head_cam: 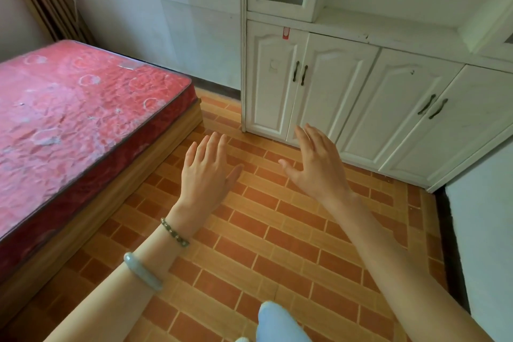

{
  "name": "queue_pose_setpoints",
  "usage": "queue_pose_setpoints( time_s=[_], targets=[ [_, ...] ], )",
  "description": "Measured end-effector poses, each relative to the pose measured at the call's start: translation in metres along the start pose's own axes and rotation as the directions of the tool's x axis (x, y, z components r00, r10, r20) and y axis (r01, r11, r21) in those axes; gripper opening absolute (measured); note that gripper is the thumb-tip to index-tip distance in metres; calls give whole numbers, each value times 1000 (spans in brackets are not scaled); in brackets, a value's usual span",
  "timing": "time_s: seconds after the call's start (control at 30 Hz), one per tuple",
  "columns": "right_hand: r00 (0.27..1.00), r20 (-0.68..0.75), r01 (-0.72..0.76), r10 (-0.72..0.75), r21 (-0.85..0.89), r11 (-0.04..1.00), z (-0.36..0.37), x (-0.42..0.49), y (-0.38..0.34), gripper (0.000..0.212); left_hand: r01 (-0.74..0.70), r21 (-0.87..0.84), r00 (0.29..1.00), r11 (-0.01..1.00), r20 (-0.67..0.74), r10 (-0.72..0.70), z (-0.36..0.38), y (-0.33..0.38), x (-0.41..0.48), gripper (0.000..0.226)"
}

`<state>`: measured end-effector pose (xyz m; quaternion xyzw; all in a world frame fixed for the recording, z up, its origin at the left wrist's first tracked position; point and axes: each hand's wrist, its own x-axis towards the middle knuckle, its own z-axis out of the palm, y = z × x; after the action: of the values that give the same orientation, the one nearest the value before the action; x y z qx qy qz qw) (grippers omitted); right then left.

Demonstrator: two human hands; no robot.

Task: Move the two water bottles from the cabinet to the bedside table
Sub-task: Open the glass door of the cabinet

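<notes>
Left hand [206, 172], right hand [316, 168] spread, empty — cabinet [361, 97] doors closed; bed [83, 119] left.

Bed [83, 125] left, cabinet [347, 97] right.

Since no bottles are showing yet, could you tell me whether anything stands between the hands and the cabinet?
Nothing visible blocks the way: only bare tiled floor lies between the open left hand, right hand and the white cabinet. Its lower doors are shut, hiding any bottles.

A bed with a red mattress [77, 119] is sitting at the left. White cupboard doors [347, 100] are standing at the upper right. Orange brick-pattern floor [277, 230] is filling the middle.
</notes>
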<state>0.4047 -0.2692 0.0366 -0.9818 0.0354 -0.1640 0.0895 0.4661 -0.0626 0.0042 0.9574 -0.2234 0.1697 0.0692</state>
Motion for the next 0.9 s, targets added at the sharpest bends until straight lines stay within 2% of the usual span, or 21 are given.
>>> queue_pose_setpoints(
  time_s=[0.63,0.9],
  targets=[
    [999,-41,-34,34,0,999,46,278,154,73,-63,-21,998,998,-27,62,106,34,321,68],
    [998,-45,-40,40,-10,999,65,361,204,72,-79,-19,997,997,4,79,139,47,422,72]
  ],
)
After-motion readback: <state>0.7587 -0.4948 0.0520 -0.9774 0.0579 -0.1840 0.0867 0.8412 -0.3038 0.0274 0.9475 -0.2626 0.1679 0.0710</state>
